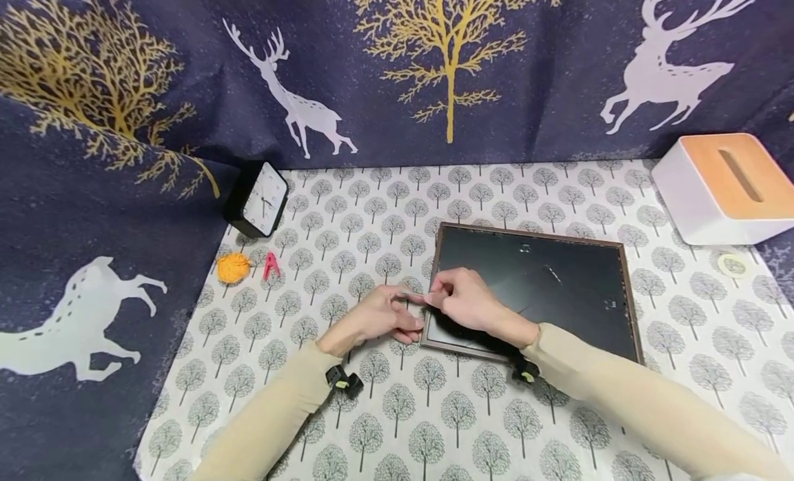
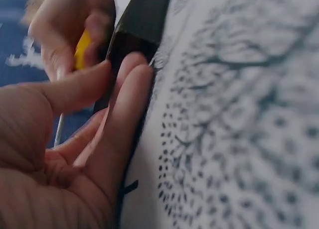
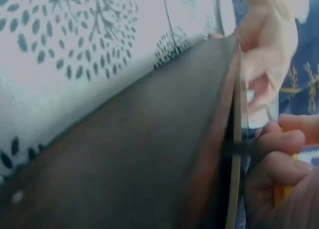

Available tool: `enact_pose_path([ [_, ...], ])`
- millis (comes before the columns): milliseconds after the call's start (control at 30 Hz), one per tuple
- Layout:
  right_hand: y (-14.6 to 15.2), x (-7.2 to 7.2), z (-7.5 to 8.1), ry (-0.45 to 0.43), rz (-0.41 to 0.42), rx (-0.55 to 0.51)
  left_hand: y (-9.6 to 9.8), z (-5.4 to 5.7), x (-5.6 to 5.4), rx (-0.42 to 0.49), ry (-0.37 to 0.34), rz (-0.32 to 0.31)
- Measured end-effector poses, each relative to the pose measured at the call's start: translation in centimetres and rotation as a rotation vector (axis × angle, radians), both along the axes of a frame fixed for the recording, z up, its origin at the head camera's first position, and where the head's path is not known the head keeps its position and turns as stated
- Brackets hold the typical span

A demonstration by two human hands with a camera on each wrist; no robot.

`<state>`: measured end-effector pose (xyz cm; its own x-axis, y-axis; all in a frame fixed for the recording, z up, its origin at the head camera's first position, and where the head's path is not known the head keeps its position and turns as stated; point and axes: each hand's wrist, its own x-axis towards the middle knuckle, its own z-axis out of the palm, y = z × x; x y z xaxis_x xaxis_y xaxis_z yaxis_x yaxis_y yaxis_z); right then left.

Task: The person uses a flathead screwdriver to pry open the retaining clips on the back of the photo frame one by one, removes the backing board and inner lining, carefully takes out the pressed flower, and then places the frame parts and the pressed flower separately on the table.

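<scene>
Right of centre in the head view, a dark framed panel (image 1: 540, 281) lies flat on a tree-print tablecloth (image 1: 384, 436). At its left edge, the right hand (image 1: 468, 302) has thumb and fingers clamped on a yellow tool (image 2: 82, 51), which shows clearly only in the wrist views. The left hand (image 1: 381, 312) sets its thumb and fingertips at the same edge; whether they grip it cannot be told. Where the tool's tip bears is likewise unclear.

Recommended practice, in judgement: brace the panel's border firmly, apply light and controlled force, and direct the tool away from the nearby left fingertips.

Left of the work, a red clip (image 1: 271, 265) and an orange ball (image 1: 233, 267) lie below a black clock (image 1: 265, 198). At far right, a tape roll (image 1: 734, 265) lies below a tissue box (image 1: 695, 191) with a wood-coloured lid.

No brand or label is legible; the clock's dial markings are too small to read.
</scene>
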<state>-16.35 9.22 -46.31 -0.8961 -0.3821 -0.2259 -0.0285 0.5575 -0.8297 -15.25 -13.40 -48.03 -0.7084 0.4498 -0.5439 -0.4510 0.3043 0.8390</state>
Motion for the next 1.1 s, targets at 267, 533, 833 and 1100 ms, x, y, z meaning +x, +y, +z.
enact_pose_path([
  [267,4.0,-0.3,1.3,0.030,-0.019,0.076,0.7,-0.5,-0.2,-0.021,-0.008,0.001],
  [533,4.8,0.0,0.9,-0.034,0.064,0.135,0.6,-0.3,-0.7,-0.039,-0.023,-0.016],
  [833,5.1,0.1,0.7,-0.040,0.067,0.125,1.1,-0.3,-1.6,-0.022,-0.015,-0.036],
  [1100,4.5,0.3,0.6,-0.014,0.057,0.126,1.3,0.2,-5.4,-0.043,0.036,-0.049],
])
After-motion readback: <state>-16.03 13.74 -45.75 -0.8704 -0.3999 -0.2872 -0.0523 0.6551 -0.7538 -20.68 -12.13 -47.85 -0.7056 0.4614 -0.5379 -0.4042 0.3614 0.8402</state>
